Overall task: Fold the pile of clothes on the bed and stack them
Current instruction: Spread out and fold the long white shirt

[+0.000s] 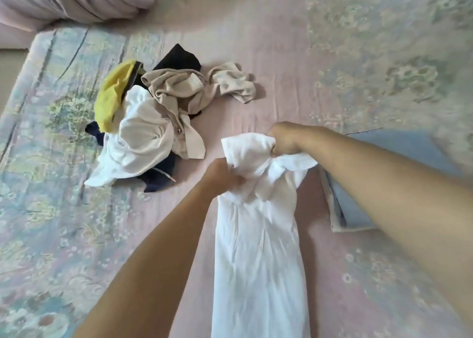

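- Both hands gripped the top of a white shirt (258, 235): the left hand (220, 175) and right hand (284, 139) each had fingers curled into bunched cloth.
- To fold well, I judged the bunched top should be shaken flat and the edges squared first.
- The shirt was long, thin and creased, lying toward the bed's (358, 56) near edge.
- The unfolded pile (151, 122) sat nearer the left edge.

The long white garment (258, 248) is thin, matt, softly creased cloth. The crumpled pile of yellow, beige, white and navy clothes (151, 122) looks like matt fabric, lying on the pink floral bedspread (358, 56) of smooth woven cloth.
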Demonstrator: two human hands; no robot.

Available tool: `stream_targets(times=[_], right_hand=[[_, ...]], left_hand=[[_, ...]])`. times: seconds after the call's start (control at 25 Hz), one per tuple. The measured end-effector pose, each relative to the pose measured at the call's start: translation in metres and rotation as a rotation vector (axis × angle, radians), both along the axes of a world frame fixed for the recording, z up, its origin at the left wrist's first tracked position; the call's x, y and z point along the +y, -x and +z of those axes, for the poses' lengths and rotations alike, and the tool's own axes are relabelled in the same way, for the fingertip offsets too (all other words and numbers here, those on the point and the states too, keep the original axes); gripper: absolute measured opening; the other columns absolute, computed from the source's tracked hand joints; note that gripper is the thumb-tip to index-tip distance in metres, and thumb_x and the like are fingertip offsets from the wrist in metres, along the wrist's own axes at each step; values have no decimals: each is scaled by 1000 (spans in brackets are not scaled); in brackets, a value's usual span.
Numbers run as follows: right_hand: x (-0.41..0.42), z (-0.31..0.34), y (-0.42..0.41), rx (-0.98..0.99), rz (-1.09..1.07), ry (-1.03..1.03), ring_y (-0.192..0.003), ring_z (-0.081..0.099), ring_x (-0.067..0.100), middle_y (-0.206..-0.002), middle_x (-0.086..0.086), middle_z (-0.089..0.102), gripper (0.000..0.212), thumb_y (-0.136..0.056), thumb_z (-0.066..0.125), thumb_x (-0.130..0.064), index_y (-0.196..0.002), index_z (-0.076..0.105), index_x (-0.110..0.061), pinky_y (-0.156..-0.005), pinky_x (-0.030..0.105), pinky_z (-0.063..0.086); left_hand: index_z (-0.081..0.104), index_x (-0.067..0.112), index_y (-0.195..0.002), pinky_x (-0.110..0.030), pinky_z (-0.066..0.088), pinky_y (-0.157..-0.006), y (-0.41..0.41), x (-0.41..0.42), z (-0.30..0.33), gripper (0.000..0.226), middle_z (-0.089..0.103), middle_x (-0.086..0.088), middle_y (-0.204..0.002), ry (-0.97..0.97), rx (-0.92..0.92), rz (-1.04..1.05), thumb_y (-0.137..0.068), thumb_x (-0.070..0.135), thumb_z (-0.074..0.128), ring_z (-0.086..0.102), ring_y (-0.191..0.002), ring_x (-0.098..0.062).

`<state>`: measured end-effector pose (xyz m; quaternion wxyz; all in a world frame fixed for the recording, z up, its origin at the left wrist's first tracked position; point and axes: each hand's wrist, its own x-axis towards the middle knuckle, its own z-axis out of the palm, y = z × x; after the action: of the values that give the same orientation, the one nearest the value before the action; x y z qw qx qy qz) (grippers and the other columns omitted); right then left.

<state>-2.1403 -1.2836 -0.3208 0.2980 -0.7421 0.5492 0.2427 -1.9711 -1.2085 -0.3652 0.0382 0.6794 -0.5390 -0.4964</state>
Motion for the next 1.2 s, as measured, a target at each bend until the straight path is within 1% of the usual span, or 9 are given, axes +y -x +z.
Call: stream_targets(times=[0.12,0.2,0.32,0.44,0.6,0.88,0.96,1.04,1.2], right_hand=[[-53,-42,-2,-92,-54,167,-84,53,27,-91,4,57,10,-83,57,-19,-94,57,-19,-71,32,39],[-84,-74,-4,-59,-75,335,-99,52,31,-103,5,53,35,-86,56,-22,-121,49,-20,-80,39,37],[-87,-134,0,78,44,603,-138,25,30,-149,16,28,67,-92,53,-23,-149,19,-15,-109,51,18],[-58,-186,26,4,39,555,-147,-1,20,-160,5,0,63,-99,33,-41,-152,4,-23,-116,44,0],[-34,-229,49,74,-148,482,-145,-13,15,-157,-5,-18,59,-91,-1,-57,-138,-30,-36,-116,45,-10],[-41,-235,49,96,-160,430,-142,-23,13,-151,-8,-34,56,-85,-17,-61,-128,-44,-39,-113,47,-18],[-41,-227,44,89,-183,407,-143,-20,15,-156,-3,-25,58,-92,-1,-55,-137,-34,-37,-112,52,-14],[-29,-207,33,-16,-163,545,-147,-1,23,-160,7,-5,62,-99,29,-35,-151,-2,-26,-116,54,3],[-16,-176,19,-398,63,962,-121,52,41,-135,26,49,45,-80,59,4,-125,59,1,-97,52,45]], left_hand=[[54,22,-81,-14,42,-54,-6,-53,-48,22,58,5,-82,92,162,195,-78,15,75,56,-78,-14],[49,15,-115,-17,47,-71,-2,-88,-77,40,56,-8,-110,149,172,291,-82,20,72,56,-93,-19],[-2,11,-151,-37,16,-113,12,-104,-121,82,19,-17,-153,419,-501,-40,-93,43,48,22,-140,-31],[15,11,-149,-43,0,-117,24,-84,-156,61,15,-13,-156,714,-500,-400,-96,38,28,12,-145,-30],[38,9,-144,-52,20,-114,21,-74,-186,57,30,-13,-152,822,-526,-391,-93,32,29,26,-141,-29],[35,13,-145,-53,17,-114,24,-85,-192,60,26,-12,-154,769,-506,-407,-89,34,30,22,-143,-28],[20,14,-150,-52,6,-117,26,-90,-187,64,13,-10,-157,684,-572,-456,-90,36,19,11,-146,-27],[2,16,-151,-47,-5,-117,28,-89,-179,65,-1,-9,-159,620,-587,-458,-90,38,10,-2,-146,-25],[19,6,-148,-46,6,-117,24,-48,-167,66,13,-14,-156,681,-376,-359,-93,42,16,6,-145,-26]])
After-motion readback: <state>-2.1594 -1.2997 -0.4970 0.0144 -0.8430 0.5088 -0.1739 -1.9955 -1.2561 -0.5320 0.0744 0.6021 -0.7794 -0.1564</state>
